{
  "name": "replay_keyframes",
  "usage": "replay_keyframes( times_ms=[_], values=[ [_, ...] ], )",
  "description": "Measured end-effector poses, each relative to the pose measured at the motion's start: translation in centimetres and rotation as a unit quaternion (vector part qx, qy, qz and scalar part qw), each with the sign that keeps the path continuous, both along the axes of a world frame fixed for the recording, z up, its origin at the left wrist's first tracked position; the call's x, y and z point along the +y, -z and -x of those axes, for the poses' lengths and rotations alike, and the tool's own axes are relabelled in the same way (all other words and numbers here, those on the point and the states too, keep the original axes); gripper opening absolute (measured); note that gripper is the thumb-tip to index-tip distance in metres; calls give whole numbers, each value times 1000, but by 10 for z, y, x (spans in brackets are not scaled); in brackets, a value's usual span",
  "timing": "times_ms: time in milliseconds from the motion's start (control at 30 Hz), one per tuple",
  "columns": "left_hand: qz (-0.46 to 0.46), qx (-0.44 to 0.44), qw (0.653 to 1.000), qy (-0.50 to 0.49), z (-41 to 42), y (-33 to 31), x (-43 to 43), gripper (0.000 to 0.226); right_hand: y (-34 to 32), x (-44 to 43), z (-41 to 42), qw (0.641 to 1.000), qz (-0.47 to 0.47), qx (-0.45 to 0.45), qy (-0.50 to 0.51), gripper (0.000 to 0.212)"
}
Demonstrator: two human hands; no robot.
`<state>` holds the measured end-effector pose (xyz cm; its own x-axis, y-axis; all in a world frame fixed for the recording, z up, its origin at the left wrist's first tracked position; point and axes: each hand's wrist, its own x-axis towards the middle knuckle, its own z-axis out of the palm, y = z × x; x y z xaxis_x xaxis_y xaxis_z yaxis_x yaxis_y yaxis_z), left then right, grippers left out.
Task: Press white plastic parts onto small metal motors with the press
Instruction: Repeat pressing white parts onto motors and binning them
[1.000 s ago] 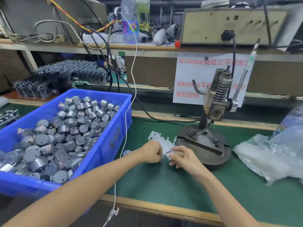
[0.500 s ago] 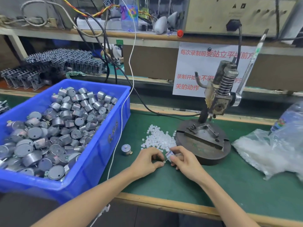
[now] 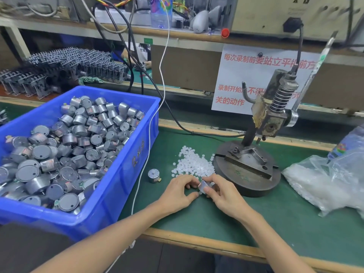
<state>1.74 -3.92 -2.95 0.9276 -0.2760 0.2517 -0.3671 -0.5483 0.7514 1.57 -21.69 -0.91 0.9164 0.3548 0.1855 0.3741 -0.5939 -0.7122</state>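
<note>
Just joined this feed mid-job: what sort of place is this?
Probably a small factory assembly bench: a blue bin heaped with motors, a pile of white parts beside a lever press, and the right hand holding one motor.

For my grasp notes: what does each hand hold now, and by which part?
The right hand pinches a small metal motor by its round side. Whether the left hand, beside it, holds anything cannot be told.
</note>
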Motion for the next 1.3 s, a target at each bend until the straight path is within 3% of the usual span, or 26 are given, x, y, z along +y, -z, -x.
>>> replay_keyframes(
  times_ms=[433, 867, 1100, 1300],
  values=[
    [10, 1, 1000, -17, -3, 1, -5, 14, 3, -1, -4, 998, 35, -43, -15, 16],
    [-4, -3, 1000, -18, -1, 0, -5, 16, 5, -2, -4, 999, 1, -43, -15, 15],
    [-26, -13, 999, -22, -1, 2, -4, 19, 5, 0, 1, 983, 98, -123, -94, 26],
    [-19, -14, 1000, -21, -1, -1, -5, 20, 2, -5, -12, 993, 49, -71, -82, 17]
  ],
)
